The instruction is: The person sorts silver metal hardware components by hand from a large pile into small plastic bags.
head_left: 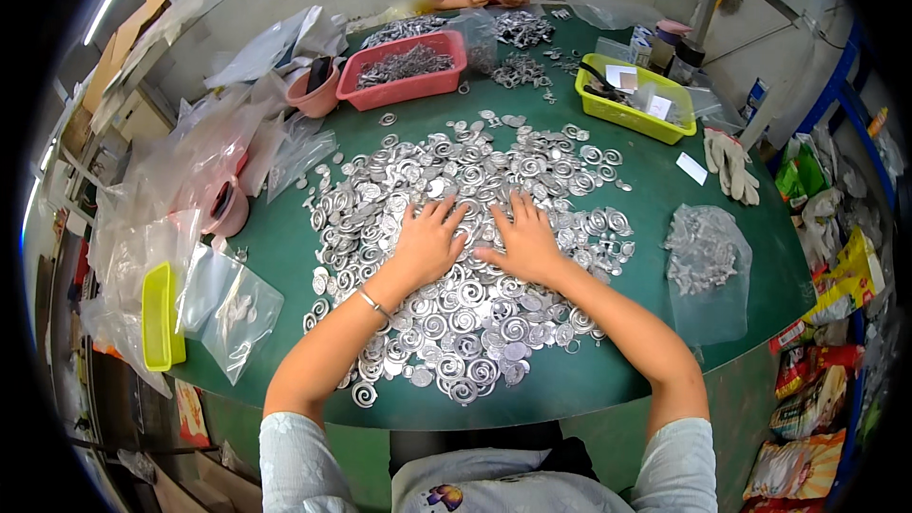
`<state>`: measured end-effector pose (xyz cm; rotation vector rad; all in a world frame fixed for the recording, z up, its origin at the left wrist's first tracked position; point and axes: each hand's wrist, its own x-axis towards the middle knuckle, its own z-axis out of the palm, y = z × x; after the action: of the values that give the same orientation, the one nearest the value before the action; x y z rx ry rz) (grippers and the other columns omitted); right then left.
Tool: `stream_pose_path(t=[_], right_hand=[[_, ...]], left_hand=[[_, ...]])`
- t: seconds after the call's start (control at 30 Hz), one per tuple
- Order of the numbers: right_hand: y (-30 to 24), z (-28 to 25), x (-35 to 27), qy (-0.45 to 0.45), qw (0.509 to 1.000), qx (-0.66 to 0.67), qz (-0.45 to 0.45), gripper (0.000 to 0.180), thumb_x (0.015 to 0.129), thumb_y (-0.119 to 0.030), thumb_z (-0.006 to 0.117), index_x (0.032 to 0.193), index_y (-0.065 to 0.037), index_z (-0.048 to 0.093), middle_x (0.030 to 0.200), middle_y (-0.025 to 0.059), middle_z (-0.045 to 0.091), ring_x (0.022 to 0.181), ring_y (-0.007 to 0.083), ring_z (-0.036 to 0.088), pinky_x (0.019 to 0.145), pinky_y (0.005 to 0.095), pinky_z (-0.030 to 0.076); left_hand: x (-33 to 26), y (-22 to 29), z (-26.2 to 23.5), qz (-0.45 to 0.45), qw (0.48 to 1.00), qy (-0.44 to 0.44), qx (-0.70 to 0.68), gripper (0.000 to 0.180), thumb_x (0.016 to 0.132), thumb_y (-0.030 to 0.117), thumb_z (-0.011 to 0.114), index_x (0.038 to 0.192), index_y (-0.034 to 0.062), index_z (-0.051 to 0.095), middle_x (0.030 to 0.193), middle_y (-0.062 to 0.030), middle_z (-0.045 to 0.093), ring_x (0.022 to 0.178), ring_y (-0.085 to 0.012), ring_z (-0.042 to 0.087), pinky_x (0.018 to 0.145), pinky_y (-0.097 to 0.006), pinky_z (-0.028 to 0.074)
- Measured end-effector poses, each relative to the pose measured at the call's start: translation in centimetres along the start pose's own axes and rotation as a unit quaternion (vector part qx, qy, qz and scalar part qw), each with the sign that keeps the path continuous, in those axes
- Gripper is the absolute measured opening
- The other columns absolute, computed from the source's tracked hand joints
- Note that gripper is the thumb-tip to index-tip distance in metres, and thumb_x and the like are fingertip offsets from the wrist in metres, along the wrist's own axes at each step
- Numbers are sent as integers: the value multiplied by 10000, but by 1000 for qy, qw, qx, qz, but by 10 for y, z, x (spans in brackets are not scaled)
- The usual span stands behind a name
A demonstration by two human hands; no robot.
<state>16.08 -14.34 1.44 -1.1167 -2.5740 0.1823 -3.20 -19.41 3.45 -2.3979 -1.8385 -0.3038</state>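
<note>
Both palms are pressed flat, fingers spread, nothing gripped: left hand [427,242] & right hand [523,242] side by side on the heap of silver spiral pieces [475,304]. Heap is spread mid green table [285,247], long axis running near-to-far. Beyond heap: pink basket [407,67], yellow-green bin [632,100]. Right of heap: filled clear bag [705,261], gloves [731,163].

Clear plastic bag [705,271] of silvery pieces lies at the table's right. Empty clear bags [228,304] pile up on the left. White paper slip [692,168] sits beside the yellow-green bin. Colourful packets [817,389], possibly snack wrappers, crowd the right edge.
</note>
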Motion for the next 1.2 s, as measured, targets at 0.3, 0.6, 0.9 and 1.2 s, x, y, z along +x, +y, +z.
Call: stream_pose_path(t=[0.3, 0.6, 0.9, 1.2], right_hand=[[-52, -21, -34, -35, 985, 59, -159, 793, 771, -530, 592, 1288, 32, 378, 1296, 239, 367, 1235, 385, 324, 1024, 533, 230], [-36, -39, -9, 1, 973, 197, -117, 546, 768, -337, 666, 1207, -50, 512, 1312, 165, 417, 1261, 356, 336, 1021, 452, 291], [-37, -30, -36, -96, 979, 57, -171, 549, 801, -332, 624, 1255, -74, 455, 1342, 193, 365, 1251, 388, 326, 1026, 469, 275], [-44, -61, -64, -114, 970, 138, -165, 358, 757, -264, 677, 1020, -32, 609, 1195, 123, 515, 1138, 304, 457, 942, 458, 347]], left_hand=[[-78, -8, -30, 13, 999, -36, -34, 478, 853, 221, 522, 1269, 6, 431, 1336, -163, 409, 1239, -329, 369, 1000, -461, 315], [-57, -17, -44, -5, 984, 59, -165, 477, 796, 90, 610, 1244, 33, 453, 1316, -181, 398, 1204, -374, 399, 999, -412, 348], [-52, -19, -9, 110, 985, -31, -127, 414, 834, 91, 521, 1242, 65, 457, 1365, -170, 347, 1271, -353, 319, 1050, -487, 245], [-114, -25, -40, 2, 981, -58, -187, 453, 726, -39, 528, 1161, 84, 515, 1219, -158, 453, 1128, -345, 456, 946, -431, 389]])
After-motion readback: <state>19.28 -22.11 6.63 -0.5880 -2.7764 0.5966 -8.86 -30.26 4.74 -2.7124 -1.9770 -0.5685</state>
